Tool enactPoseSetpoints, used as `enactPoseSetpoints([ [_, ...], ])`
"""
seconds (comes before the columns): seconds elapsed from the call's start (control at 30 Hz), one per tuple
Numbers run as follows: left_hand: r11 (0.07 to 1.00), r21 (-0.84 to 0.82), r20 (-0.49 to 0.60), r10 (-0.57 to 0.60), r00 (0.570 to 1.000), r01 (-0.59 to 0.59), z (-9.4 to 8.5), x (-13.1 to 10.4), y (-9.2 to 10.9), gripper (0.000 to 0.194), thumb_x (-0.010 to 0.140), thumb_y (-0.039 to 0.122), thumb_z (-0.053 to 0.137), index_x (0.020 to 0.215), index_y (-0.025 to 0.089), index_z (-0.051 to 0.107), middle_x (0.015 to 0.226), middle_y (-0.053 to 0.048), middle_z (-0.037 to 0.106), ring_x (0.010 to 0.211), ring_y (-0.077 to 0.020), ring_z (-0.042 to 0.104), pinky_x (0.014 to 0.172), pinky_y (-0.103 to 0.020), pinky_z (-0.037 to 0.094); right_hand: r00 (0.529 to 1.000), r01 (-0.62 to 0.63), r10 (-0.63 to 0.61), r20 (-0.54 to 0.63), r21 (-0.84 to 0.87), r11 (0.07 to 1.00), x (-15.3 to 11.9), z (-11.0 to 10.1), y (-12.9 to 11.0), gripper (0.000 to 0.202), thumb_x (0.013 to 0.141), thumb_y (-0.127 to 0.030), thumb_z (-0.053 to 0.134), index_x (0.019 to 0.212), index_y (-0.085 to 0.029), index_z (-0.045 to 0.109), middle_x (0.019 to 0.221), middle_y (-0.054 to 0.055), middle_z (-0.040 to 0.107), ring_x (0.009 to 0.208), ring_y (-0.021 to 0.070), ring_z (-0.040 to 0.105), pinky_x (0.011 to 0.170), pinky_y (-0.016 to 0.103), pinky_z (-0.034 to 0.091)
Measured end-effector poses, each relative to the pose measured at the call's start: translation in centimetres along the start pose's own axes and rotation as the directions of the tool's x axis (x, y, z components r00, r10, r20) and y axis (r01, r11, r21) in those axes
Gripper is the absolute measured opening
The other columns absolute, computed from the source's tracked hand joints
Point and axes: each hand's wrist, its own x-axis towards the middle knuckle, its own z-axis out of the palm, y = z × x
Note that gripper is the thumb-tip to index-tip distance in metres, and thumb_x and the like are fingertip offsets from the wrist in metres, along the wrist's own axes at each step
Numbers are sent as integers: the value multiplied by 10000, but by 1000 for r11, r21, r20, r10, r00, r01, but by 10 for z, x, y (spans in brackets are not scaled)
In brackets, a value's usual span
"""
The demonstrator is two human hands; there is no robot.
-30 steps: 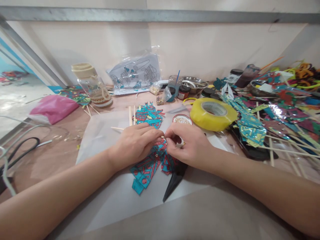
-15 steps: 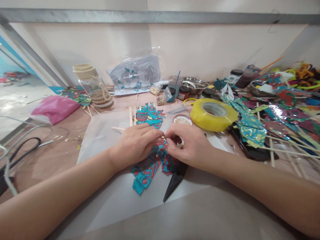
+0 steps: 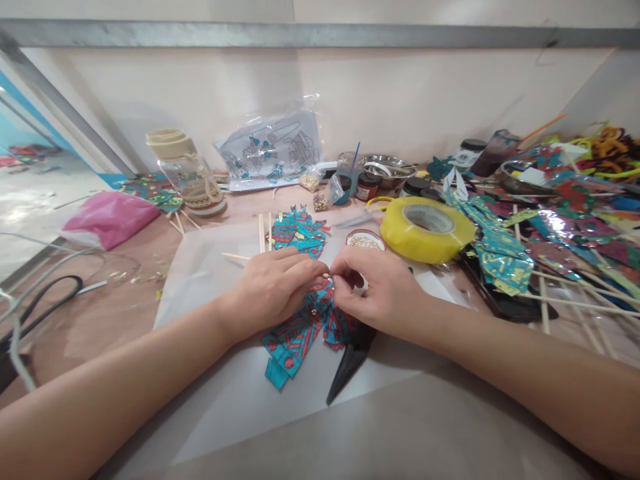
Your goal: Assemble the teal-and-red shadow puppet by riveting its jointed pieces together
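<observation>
First inspector: Your right hand is closed to a fingertip pinch; whatever small piece it holds is too hidden to identify. Your left hand curls in beside it, fingertips almost meeting; its thumb is covered, so I cannot tell how tightly it grips.

Second inspector: And the figure?

First inspector: Your figure lies under and just below both hands, on the sheet, mid-table. Judged light, thin and bendable, weakest at its studded joints. Take it by the broad flat parts, not the narrow tips.

Second inspector: Surroundings noted: black piece against its right side; beyond your hands, a second figure, sticks and a bead dish. Tape sits right of the dish, phone towards the table's right edge.
</observation>
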Motion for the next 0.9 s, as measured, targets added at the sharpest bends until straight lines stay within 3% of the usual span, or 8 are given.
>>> enactPoseSetpoints([
  [0.33,976,215,-22,20,1000,-15,3,-1,3,188,917,135,400,935,171,584,695,-2,640,625,-138,566,563,-260,415,998,32,-19,59,-225,974,1,3,1,55,788,-147,484,749,-181,505,651,-8,521,624,132,434,598,267,296],
  [0.47,941,333,-10,68,998,-60,1,-2,6,199,913,115,396,903,173,587,647,8,602,603,-148,545,547,-270,408,979,-175,180,96,-65,982,5,3,-2,54,755,-148,497,726,-193,492,594,-36,498,562,113,434,546,247,289],
  [0.57,914,392,25,97,995,-99,-2,-1,9,209,932,126,386,911,160,592,692,-13,626,644,-164,562,562,-282,422,891,-443,404,209,192,876,9,3,-3,62,709,-167,524,690,-204,478,540,-64,468,497,95,425,478,219,291],
  [0.67,891,438,31,124,992,-125,-5,0,12,239,958,157,366,924,155,602,722,-27,648,674,-173,576,560,-289,423,748,-663,521,411,419,621,12,5,1,34,701,-193,501,695,-211,474,500,-71,486,449,96,451,435,208,309],
  [0.73,879,460,13,134,991,-125,-6,1,13,226,954,160,387,926,157,611,723,-21,651,675,-175,571,558,-294,421,693,-720,524,495,511,469,13,6,3,22,704,-194,479,697,-211,468,483,-70,499,442,99,486,437,205,332],
  [0.8,880,465,-10,116,993,-98,-5,2,12,191,934,149,431,930,171,620,714,-6,646,666,-177,558,562,-297,421,694,-718,517,501,540,439,13,6,4,24,709,-185,477,702,-207,468,491,-66,518,440,91,483,442,198,329],
  [0.9,909,417,-24,21,999,-9,-2,3,11,172,924,164,461,930,197,630,706,-1,631,643,-178,531,572,-297,426,771,-637,503,391,484,599,12,4,3,26,730,-188,503,727,-203,482,532,-65,529,442,77,420,438,196,300],
])
